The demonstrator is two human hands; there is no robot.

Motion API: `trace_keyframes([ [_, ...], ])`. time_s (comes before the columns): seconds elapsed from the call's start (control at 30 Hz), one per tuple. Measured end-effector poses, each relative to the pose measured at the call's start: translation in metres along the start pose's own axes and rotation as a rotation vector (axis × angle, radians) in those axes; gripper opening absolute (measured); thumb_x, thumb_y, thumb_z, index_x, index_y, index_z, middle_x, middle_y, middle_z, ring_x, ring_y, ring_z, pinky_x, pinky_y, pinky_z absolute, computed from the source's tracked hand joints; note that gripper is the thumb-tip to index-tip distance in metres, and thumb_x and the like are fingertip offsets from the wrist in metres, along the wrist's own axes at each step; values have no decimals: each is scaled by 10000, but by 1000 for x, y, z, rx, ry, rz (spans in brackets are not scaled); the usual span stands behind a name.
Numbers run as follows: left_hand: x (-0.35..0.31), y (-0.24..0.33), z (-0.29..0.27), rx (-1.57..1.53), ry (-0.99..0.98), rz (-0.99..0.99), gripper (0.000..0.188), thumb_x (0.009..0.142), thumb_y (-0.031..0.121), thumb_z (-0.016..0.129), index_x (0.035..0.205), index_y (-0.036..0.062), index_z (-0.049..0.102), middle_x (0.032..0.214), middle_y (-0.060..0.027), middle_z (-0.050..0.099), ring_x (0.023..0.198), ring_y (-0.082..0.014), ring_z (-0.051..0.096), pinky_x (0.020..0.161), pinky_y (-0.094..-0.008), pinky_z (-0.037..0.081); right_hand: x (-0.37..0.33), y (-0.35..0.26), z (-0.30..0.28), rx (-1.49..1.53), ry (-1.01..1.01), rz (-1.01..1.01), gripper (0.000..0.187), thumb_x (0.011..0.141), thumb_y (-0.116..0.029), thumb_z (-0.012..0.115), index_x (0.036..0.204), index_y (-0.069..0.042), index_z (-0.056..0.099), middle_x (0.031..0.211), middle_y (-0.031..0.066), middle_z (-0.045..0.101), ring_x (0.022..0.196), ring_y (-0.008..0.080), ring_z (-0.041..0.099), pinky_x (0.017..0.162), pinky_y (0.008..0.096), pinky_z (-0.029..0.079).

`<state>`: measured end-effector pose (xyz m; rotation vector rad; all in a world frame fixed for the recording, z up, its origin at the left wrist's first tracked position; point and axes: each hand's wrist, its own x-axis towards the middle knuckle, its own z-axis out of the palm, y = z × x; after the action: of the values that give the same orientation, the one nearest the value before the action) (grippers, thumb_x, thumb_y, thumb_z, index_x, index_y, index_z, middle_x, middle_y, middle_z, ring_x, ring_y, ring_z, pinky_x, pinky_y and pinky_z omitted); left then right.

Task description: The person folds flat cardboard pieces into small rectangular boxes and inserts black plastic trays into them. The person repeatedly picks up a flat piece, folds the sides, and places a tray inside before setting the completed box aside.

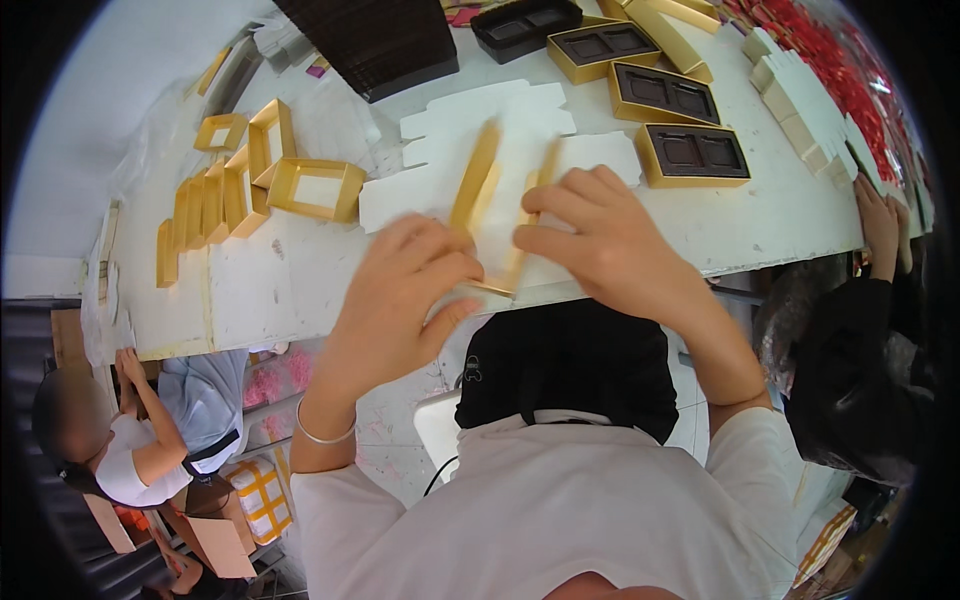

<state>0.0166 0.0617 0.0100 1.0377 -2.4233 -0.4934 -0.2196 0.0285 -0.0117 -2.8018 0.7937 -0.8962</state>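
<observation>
- Near the middle of the table's (280, 305) near edge, a gold frame (475, 180) is held over flat white card blanks (500, 108); its two long strips are motion-blurred, and they are joined by a short end toward the near edge.
- Right hand (600, 225): fingers closed in a pinch on the frame's right strip.
- Left hand (412, 285): fingers curled against the frame's near-left end, thumb set apart; whether it is gripped there cannot be told. A thin bracelet (322, 440) is worn on the wrist.
- Toward the table's left end, more gold frames (187, 215) are grouped, several stood on their sides in a row, others tilted or laid beside them.
- Near the far edge, left of middle, a tall stack of black trays (375, 45) is placed; just right of it, a lower black tray (525, 30).
- Right of the blanks, three gold boxes (697, 181) fitted with two-compartment black inserts (690, 153) are lined up from the far edge toward the near edge.
- Toward the right end, stacked white cards (795, 105) are seen beside a red heap (815, 45), contents unclear.
- By those cards, a co-worker's hand (878, 215) is rested; at the table's near-left corner, another person's hands (128, 368) are seen.
</observation>
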Motion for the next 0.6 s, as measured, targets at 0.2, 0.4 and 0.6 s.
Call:
trace_keyframes([
  [0.2,-4,-3,2,322,298,-50,209,686,82,761,815,54,598,1069,-91,607,1192,-401,488,1006,-467,409,14,-17,18,-64,165,-124,322,733,-142,632,1046,-66,622,1002,70,572,914,215,535,784,340,413],
  [0.4,-16,-29,-28,-293,141,58,228,718,24,752,740,35,525,1165,-89,628,1302,-410,435,1027,-448,399,-22,16,-41,772,119,113,511,706,90,407,1136,-79,624,1347,174,483,1209,319,490,955,394,403],
  [0.6,23,-36,-10,270,63,157,227,705,73,760,900,92,645,1304,-92,567,1285,-353,425,1074,-459,328,-32,7,-14,585,-140,156,418,729,177,579,1069,-57,642,1227,121,498,956,245,579,832,310,494],
])
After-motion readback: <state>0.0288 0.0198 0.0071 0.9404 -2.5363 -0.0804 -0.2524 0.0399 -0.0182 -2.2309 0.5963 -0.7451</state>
